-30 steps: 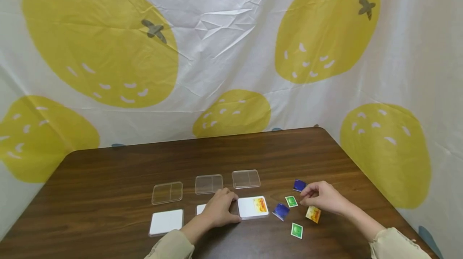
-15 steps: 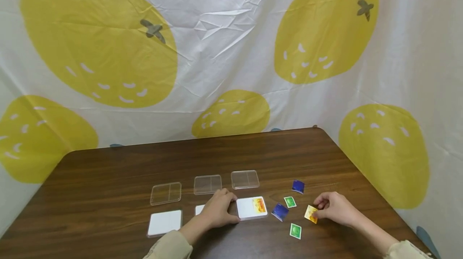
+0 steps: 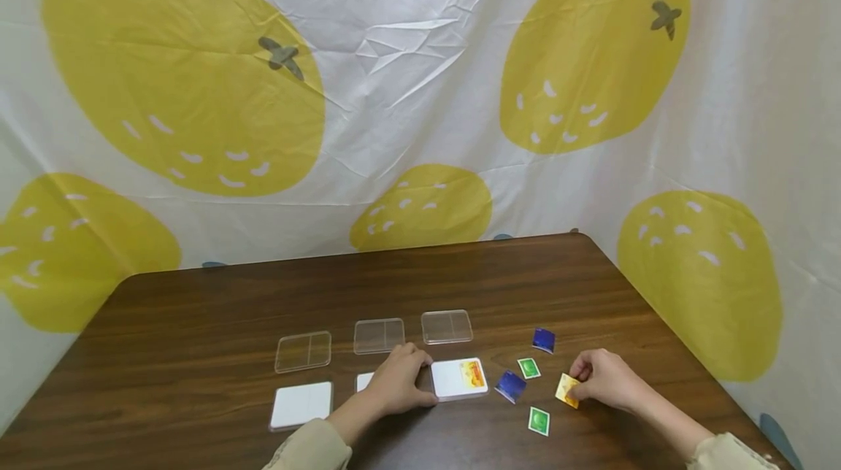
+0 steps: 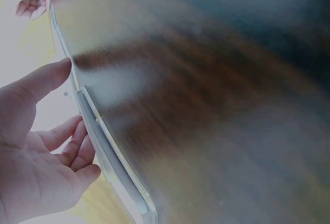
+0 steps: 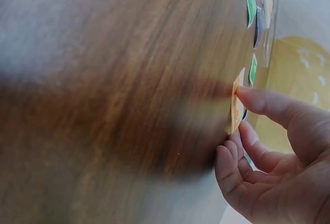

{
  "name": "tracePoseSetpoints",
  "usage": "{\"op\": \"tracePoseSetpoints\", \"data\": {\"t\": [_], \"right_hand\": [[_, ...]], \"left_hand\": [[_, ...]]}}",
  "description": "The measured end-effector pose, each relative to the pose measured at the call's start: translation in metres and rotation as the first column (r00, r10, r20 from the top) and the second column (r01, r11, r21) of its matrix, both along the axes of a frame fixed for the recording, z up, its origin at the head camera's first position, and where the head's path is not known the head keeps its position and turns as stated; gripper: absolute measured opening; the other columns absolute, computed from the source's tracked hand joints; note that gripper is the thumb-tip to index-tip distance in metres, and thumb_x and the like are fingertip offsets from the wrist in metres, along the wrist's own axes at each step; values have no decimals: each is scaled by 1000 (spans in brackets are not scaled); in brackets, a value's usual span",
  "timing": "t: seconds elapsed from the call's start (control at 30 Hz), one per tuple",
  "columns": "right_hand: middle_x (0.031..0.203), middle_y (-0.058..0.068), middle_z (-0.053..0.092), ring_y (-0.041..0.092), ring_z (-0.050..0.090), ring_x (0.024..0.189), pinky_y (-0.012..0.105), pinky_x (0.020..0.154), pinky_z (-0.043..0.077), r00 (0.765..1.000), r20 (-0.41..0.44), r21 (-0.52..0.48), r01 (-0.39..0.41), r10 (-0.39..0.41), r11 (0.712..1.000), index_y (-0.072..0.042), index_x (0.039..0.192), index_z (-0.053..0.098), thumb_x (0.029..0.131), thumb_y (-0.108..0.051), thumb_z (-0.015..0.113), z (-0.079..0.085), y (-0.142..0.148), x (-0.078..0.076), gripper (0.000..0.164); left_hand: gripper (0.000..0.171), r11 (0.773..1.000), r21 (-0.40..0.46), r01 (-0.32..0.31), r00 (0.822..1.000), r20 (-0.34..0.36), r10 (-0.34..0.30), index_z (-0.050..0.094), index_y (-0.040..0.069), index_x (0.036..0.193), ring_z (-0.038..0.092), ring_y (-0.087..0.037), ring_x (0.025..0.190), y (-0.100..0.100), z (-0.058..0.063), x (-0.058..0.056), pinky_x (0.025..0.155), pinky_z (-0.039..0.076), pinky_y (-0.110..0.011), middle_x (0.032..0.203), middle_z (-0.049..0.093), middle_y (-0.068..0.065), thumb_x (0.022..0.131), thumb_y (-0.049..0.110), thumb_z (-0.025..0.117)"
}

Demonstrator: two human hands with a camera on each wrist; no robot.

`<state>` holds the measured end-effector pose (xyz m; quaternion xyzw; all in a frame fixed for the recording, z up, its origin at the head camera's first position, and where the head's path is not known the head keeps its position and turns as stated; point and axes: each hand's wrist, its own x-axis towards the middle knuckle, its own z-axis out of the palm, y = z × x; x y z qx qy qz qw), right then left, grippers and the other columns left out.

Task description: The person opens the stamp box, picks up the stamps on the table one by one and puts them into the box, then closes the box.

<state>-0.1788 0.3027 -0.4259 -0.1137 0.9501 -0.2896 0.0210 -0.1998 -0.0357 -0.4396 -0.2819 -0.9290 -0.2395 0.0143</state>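
In the head view my right hand (image 3: 606, 379) pinches a small orange-yellow picture card (image 3: 567, 390) at the right of the table. The right wrist view shows its thumb (image 5: 255, 99) against the orange card (image 5: 235, 108). My left hand (image 3: 399, 381) rests on the table, thumb and forefinger spread beside the left edge of a clear case (image 3: 450, 379). This case has a white insert and an orange picture at its right. Partly hidden under the left hand is another white-filled case (image 3: 363, 381). Whether the left fingertips touch the right case is hard to tell.
Two blue cards (image 3: 509, 386) and two green cards (image 3: 539, 421) lie between the hands. Three clear lids (image 3: 447, 326) form a row behind the cases. A white-filled case (image 3: 301, 405) stands at the left. A lemon-patterned cloth (image 3: 420, 127) hangs behind the brown table (image 3: 230, 317).
My right hand has drawn back from beside the far blue card to the orange card and taken hold of it. The left hand has stayed in place.
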Motion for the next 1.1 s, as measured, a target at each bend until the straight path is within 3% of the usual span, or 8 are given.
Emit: {"op": "tracePoseSetpoints", "data": {"t": [0.17,0.33,0.67,0.93,1.1], "right_hand": [[65,1,52,10,48,57,23,50,42,998,63,-90,4,2,996,-1,74,58,60,-4,75,-1,1,-2,23],[65,2,50,8,49,53,24,45,46,987,151,-230,-18,54,973,5,77,58,64,4,67,-2,6,-3,16],[70,4,57,12,54,60,28,51,50,952,263,-307,-69,155,949,11,81,60,72,5,62,1,17,-11,11],[73,3,58,13,56,67,27,59,51,868,452,-403,-4,203,915,14,87,58,75,0,58,3,25,-20,18],[69,1,56,10,54,64,25,59,51,838,499,-431,20,220,902,11,87,58,74,-2,57,2,27,-23,18]], "left_hand": [[49,1000,-2,0,1000,5,0,62,4,100,47,-17,85,0,0,0,71,43,-27,90,54,-2,63,31,80],[49,1000,-5,-2,1000,5,2,62,4,100,47,-17,85,0,0,1,71,43,-27,90,54,-1,63,31,80],[49,1000,-14,-6,1000,1,6,62,4,100,47,-17,85,0,1,1,71,43,-27,90,54,-2,63,31,80],[50,1000,-15,-7,1000,2,7,62,4,100,47,-17,85,0,1,1,70,43,-27,90,54,-2,63,31,80],[49,1000,-17,-6,1000,3,6,62,4,100,47,-16,84,1,0,1,70,43,-27,90,54,-2,63,31,80]]}}
